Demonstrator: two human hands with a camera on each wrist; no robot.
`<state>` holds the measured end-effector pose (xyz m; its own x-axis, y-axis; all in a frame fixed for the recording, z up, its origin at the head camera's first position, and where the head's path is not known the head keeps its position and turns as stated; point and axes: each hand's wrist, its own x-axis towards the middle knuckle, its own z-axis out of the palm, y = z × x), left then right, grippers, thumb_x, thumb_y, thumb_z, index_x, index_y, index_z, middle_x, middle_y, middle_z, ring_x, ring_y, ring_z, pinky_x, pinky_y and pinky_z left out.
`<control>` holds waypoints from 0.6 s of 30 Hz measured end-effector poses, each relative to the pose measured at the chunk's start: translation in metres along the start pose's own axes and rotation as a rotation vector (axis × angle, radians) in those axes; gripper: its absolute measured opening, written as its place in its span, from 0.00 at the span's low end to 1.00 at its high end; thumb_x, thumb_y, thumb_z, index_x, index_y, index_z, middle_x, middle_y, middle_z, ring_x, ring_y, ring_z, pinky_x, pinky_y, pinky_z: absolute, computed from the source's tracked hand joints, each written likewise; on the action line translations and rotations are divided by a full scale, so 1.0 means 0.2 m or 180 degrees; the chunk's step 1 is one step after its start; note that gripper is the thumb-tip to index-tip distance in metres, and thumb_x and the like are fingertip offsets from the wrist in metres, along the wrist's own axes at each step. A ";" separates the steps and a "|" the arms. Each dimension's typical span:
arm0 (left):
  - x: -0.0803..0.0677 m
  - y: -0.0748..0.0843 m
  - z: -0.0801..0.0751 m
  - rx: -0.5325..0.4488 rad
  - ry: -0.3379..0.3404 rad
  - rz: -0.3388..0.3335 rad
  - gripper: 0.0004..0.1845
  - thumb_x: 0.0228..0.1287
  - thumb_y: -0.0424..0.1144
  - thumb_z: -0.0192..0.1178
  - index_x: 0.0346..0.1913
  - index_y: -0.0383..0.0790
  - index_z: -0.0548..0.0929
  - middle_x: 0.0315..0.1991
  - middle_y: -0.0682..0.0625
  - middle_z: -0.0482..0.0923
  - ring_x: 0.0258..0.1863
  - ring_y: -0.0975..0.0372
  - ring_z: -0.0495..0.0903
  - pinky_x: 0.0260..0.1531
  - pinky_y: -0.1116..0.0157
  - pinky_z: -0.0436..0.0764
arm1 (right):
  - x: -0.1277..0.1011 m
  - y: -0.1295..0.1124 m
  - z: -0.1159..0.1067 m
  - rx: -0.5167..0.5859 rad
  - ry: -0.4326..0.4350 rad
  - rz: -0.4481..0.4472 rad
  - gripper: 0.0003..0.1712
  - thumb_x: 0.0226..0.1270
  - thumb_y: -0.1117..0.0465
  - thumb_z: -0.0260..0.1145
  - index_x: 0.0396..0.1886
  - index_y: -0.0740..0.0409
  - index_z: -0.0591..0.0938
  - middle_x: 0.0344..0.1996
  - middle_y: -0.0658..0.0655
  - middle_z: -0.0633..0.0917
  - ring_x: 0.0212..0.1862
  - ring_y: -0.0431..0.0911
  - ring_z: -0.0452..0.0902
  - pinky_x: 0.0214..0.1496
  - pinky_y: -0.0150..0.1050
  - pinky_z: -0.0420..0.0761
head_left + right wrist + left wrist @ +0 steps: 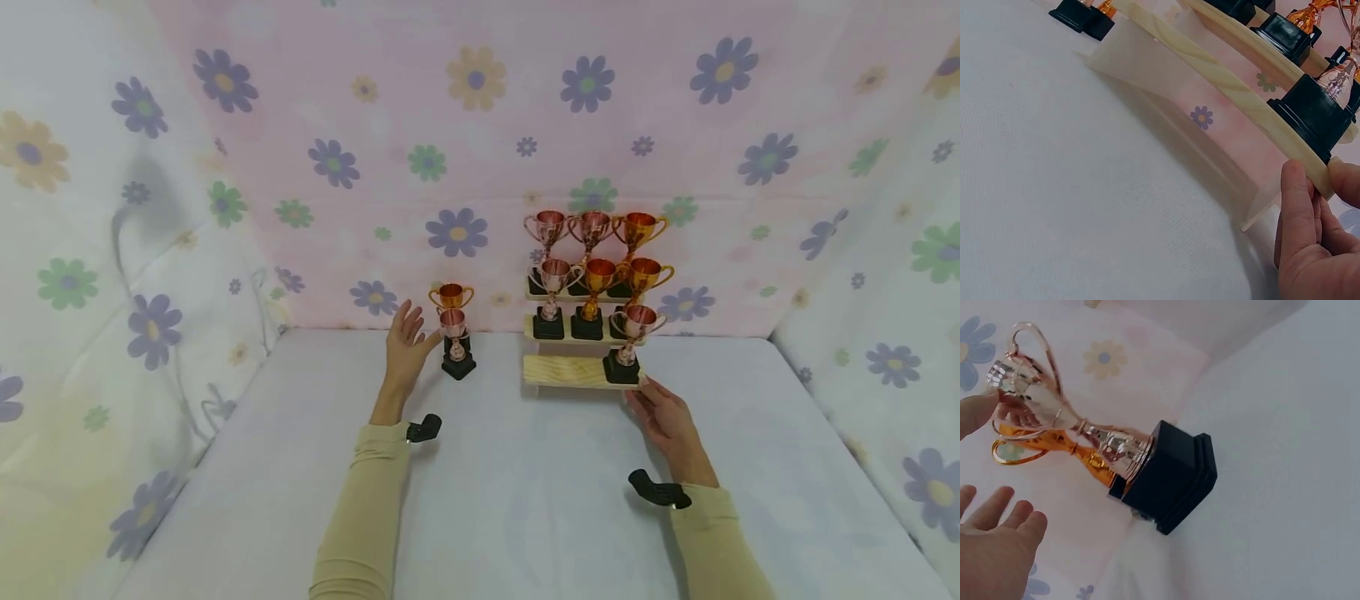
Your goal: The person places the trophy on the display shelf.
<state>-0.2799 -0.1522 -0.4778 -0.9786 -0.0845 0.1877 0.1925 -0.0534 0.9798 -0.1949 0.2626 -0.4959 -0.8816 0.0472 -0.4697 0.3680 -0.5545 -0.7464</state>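
My left hand (pixel 407 346) is beside a rose-gold trophy cup (pixel 453 323) on a black base, its fingers spread and holding nothing. In the left wrist view the thumb (pixel 977 414) overlaps the bowl of that cup. Just behind it stands a gold trophy cup (pixel 451 294). With thumb and fingers, my right hand (pixel 670 423) pinches the right front corner of the lowest board of a tiered wooden shelf (pixel 564 369). Right above those fingertips, another rose-gold trophy (pixel 634 329) stands upright at that board's right end.
On the middle tier are one rose-gold trophy (pixel 552 283) and two gold ones. The back tier carries two rose-gold trophies and a gold trophy (pixel 638 231). A white cloth (pixel 480 500) covers the table, and flower-print fabric (pixel 390 100) hangs behind and at both sides.
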 end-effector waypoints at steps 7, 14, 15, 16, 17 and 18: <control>-0.04 0.07 0.05 -0.0229 -0.0047 0.0255 0.41 0.65 0.22 0.64 0.78 0.29 0.56 0.67 0.27 0.70 0.71 0.40 0.68 0.74 0.44 0.62 | 0.01 0.02 0.00 0.0013 -0.0009 0.0013 0.36 0.83 0.58 0.50 0.83 0.53 0.50 0.45 0.44 0.81 0.47 0.34 0.80 0.60 0.25 0.79; -0.05 0.09 0.08 0.0161 -0.0087 0.0321 0.34 0.63 0.24 0.68 0.71 0.27 0.69 0.54 0.28 0.74 0.55 0.44 0.74 0.68 0.48 0.74 | 0.00 0.00 0.01 0.0028 -0.0020 -0.0005 0.36 0.83 0.58 0.50 0.83 0.54 0.51 0.46 0.45 0.80 0.48 0.34 0.80 0.61 0.26 0.78; -0.04 0.08 0.08 0.0195 -0.0132 0.0315 0.32 0.63 0.25 0.68 0.70 0.27 0.71 0.55 0.28 0.74 0.55 0.44 0.74 0.68 0.47 0.74 | 0.00 0.00 0.01 0.0019 -0.0018 -0.0011 0.36 0.83 0.58 0.50 0.83 0.54 0.51 0.47 0.46 0.79 0.48 0.34 0.79 0.61 0.26 0.78; -0.03 0.07 0.09 0.0230 -0.0184 0.0286 0.32 0.63 0.25 0.68 0.70 0.27 0.72 0.58 0.28 0.72 0.57 0.44 0.72 0.68 0.46 0.73 | 0.00 0.00 0.01 0.0009 -0.0010 -0.0014 0.35 0.83 0.58 0.50 0.83 0.54 0.51 0.49 0.46 0.78 0.48 0.34 0.79 0.61 0.26 0.78; -0.03 0.05 0.09 0.0248 -0.0241 0.0270 0.31 0.63 0.26 0.68 0.69 0.27 0.73 0.61 0.29 0.72 0.58 0.45 0.72 0.69 0.47 0.73 | 0.00 0.00 0.01 -0.0002 -0.0003 -0.0011 0.35 0.83 0.58 0.50 0.83 0.54 0.51 0.51 0.47 0.77 0.48 0.34 0.79 0.61 0.26 0.78; -0.02 0.03 0.09 0.0245 -0.0301 0.0253 0.30 0.63 0.26 0.69 0.69 0.28 0.74 0.64 0.31 0.71 0.60 0.47 0.72 0.69 0.49 0.73 | 0.00 0.00 0.01 -0.0010 0.0004 -0.0007 0.35 0.83 0.58 0.49 0.83 0.54 0.51 0.54 0.47 0.76 0.49 0.34 0.79 0.62 0.26 0.78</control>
<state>-0.2761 -0.1341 -0.4723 -0.9636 0.0090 0.2671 0.2672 0.0266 0.9633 -0.1958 0.2611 -0.4951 -0.8820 0.0494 -0.4686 0.3670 -0.5518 -0.7489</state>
